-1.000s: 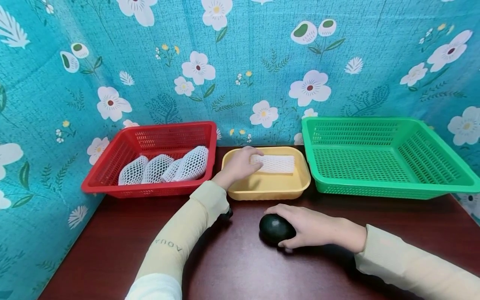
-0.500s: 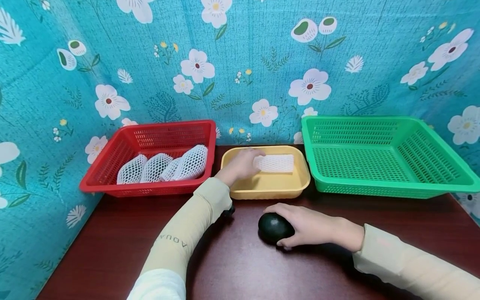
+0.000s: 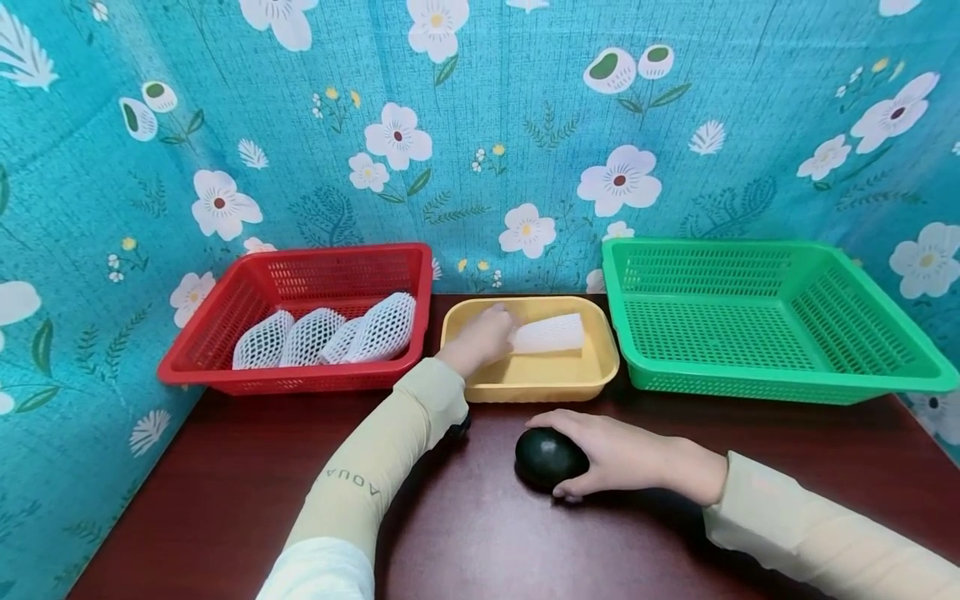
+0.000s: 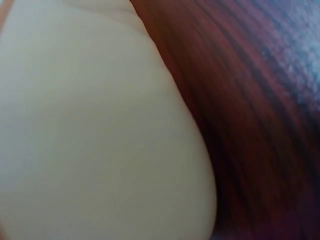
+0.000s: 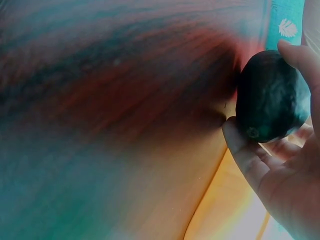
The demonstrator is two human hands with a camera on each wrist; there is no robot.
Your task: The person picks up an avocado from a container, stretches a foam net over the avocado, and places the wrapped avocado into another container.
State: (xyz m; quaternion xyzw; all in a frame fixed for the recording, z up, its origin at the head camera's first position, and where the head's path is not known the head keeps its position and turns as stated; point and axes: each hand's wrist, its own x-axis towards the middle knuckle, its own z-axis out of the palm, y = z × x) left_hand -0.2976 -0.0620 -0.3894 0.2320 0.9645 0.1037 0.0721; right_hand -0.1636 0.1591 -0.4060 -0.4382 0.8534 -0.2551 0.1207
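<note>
My left hand (image 3: 483, 337) is inside the yellow basin (image 3: 540, 387), its fingers pinching the left end of a flat white foam net sleeve (image 3: 551, 333). The net slants up toward its right end, and its gripped end is hidden by the fingers. On the table in front of the basin, my right hand (image 3: 611, 454) grips a dark green, oval avocado (image 3: 551, 457) from the right. In the right wrist view, thumb and fingers curve around the avocado (image 5: 270, 97), whose stem end shows. The left wrist view holds mostly a pale sleeve (image 4: 100, 125).
A red basket (image 3: 300, 382) on the left holds several net-wrapped pieces (image 3: 311, 337). To the right of the basin stands a green basket (image 3: 757, 383). Behind them hangs a blue flowered cloth (image 3: 480, 125). All stand on a dark reddish-brown table (image 3: 480, 533).
My left fingers have closed on the net's left end. The net has shifted slightly and now tilts instead of lying straight. My right hand and the avocado have stayed in place.
</note>
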